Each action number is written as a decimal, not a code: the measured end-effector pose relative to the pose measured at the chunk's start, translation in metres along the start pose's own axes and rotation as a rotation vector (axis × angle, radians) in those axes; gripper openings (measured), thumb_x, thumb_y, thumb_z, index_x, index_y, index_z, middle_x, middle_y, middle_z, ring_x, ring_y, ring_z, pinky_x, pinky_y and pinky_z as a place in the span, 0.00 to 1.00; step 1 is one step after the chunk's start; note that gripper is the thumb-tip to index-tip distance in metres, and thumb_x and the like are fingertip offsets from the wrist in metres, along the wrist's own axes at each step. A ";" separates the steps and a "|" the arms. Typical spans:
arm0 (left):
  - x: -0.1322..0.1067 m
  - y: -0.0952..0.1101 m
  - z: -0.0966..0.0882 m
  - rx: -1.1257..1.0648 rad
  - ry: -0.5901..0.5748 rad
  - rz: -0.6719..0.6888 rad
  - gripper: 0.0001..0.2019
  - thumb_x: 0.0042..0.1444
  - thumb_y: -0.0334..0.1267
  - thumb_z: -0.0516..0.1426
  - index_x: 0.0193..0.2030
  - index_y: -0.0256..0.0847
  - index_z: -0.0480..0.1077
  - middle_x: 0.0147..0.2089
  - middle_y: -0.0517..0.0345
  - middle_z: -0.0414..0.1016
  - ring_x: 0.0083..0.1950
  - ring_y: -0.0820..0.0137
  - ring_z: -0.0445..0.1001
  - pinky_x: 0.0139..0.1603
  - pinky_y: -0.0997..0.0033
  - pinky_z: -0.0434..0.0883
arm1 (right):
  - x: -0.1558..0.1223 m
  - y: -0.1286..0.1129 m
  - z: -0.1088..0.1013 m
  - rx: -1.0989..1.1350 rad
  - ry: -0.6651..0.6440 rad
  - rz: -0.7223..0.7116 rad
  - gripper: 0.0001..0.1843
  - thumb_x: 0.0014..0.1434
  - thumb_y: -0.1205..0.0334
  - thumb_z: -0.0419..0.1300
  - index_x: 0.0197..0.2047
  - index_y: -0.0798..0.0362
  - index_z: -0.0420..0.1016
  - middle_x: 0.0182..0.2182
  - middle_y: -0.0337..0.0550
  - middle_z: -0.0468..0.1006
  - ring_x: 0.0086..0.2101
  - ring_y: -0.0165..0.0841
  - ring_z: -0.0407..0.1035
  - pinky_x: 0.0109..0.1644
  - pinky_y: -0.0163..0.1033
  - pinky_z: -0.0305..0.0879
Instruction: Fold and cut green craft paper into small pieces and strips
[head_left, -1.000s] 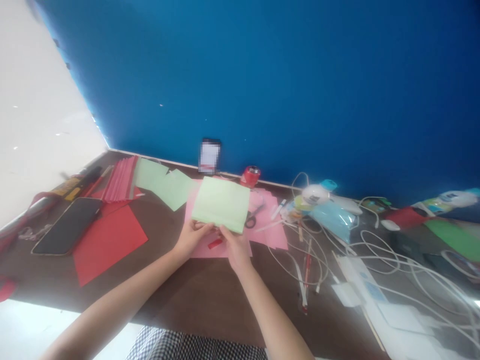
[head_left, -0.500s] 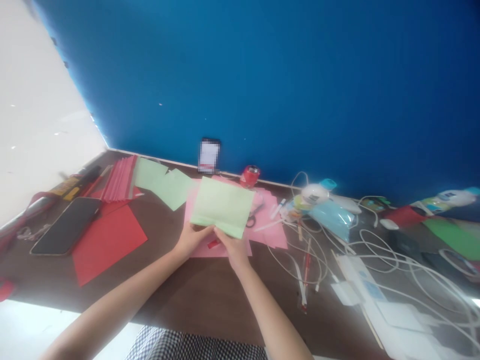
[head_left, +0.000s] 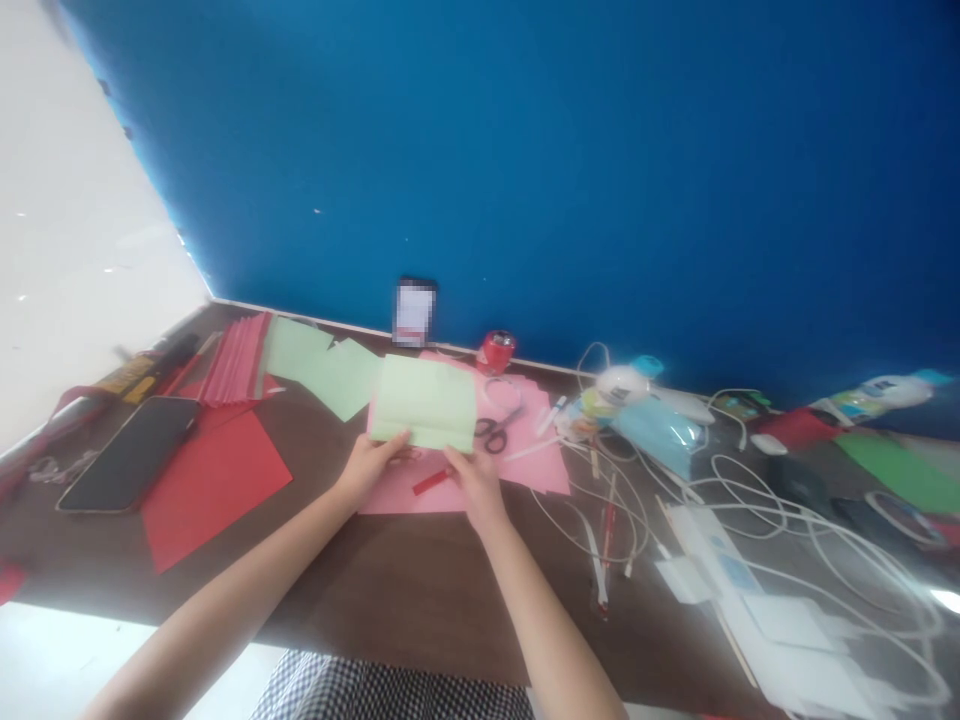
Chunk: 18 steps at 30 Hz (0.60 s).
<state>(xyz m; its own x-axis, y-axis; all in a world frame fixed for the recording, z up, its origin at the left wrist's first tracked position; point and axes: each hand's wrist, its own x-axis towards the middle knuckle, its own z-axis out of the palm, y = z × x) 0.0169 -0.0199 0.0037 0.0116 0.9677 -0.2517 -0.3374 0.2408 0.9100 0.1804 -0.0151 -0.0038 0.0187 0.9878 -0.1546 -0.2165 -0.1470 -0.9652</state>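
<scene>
A light green sheet of paper (head_left: 424, 398) is held up over the desk, with a crease running along its near edge. My left hand (head_left: 369, 468) pinches the near left part of it, thumb on top. At the near right corner, my right hand (head_left: 475, 484) grips the same sheet. Beneath lie pink sheets (head_left: 536, 455), partly covered by the green one. Black-handled scissors (head_left: 493, 432) rest on the pink paper to the right. A small red strip (head_left: 432, 482) lies on the pink paper between my hands.
Left of my hands are a red sheet (head_left: 217, 480), a dark phone (head_left: 127, 455), a pleated pink paper stack (head_left: 238, 360) and cut green paper (head_left: 337, 375). A red round object (head_left: 496, 351) stands behind. White cables (head_left: 765, 500) and a power strip (head_left: 720, 555) spread right.
The green paper has shifted left and tilted less. My hands have moved apart, from thumbs meeting at the middle to opposite sides of the near edge. More of the scissors shows.
</scene>
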 end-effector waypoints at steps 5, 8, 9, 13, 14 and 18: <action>0.006 -0.002 -0.005 -0.041 -0.029 -0.025 0.20 0.44 0.48 0.60 0.31 0.27 0.72 0.28 0.44 0.77 0.33 0.62 0.77 0.42 0.64 0.72 | 0.007 0.003 -0.007 0.125 0.007 0.035 0.13 0.42 0.55 0.65 0.26 0.56 0.72 0.20 0.35 0.71 0.21 0.24 0.61 0.24 0.31 0.57; 0.007 -0.002 -0.005 -0.073 -0.051 -0.032 0.21 0.46 0.51 0.58 0.30 0.28 0.71 0.28 0.44 0.77 0.32 0.62 0.77 0.40 0.63 0.73 | 0.009 0.003 -0.007 0.169 0.033 0.037 0.13 0.42 0.55 0.65 0.23 0.56 0.71 0.17 0.34 0.68 0.20 0.24 0.60 0.24 0.31 0.57; 0.007 -0.001 -0.005 -0.083 -0.061 -0.033 0.22 0.47 0.51 0.57 0.31 0.28 0.71 0.28 0.44 0.77 0.32 0.61 0.77 0.39 0.63 0.72 | 0.010 0.003 -0.008 0.172 0.045 0.040 0.14 0.41 0.54 0.65 0.22 0.56 0.70 0.17 0.34 0.67 0.20 0.24 0.61 0.25 0.31 0.57; 0.003 0.004 -0.002 -0.080 -0.116 -0.009 0.25 0.49 0.55 0.53 0.35 0.29 0.71 0.29 0.44 0.77 0.35 0.61 0.76 0.38 0.63 0.72 | 0.011 0.001 -0.010 0.131 0.077 0.006 0.16 0.42 0.51 0.64 0.22 0.55 0.69 0.18 0.34 0.68 0.20 0.25 0.61 0.25 0.32 0.57; 0.002 0.005 -0.001 -0.067 -0.129 -0.005 0.26 0.49 0.55 0.52 0.35 0.29 0.71 0.30 0.44 0.77 0.35 0.60 0.76 0.39 0.63 0.72 | 0.011 0.001 -0.011 0.110 0.077 -0.016 0.16 0.42 0.50 0.64 0.22 0.55 0.69 0.18 0.34 0.67 0.20 0.25 0.61 0.25 0.32 0.57; 0.000 0.008 0.001 0.002 -0.158 -0.002 0.28 0.49 0.58 0.50 0.36 0.29 0.71 0.32 0.43 0.77 0.38 0.60 0.76 0.39 0.64 0.72 | 0.009 -0.002 -0.013 0.011 0.080 -0.109 0.17 0.46 0.48 0.61 0.23 0.56 0.68 0.18 0.34 0.65 0.21 0.26 0.59 0.26 0.32 0.56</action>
<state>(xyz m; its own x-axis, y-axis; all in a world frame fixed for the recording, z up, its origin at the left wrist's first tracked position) 0.0151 -0.0180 0.0108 0.1606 0.9669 -0.1984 -0.3356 0.2425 0.9102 0.1937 -0.0066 -0.0055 0.1200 0.9906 -0.0658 -0.2192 -0.0382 -0.9749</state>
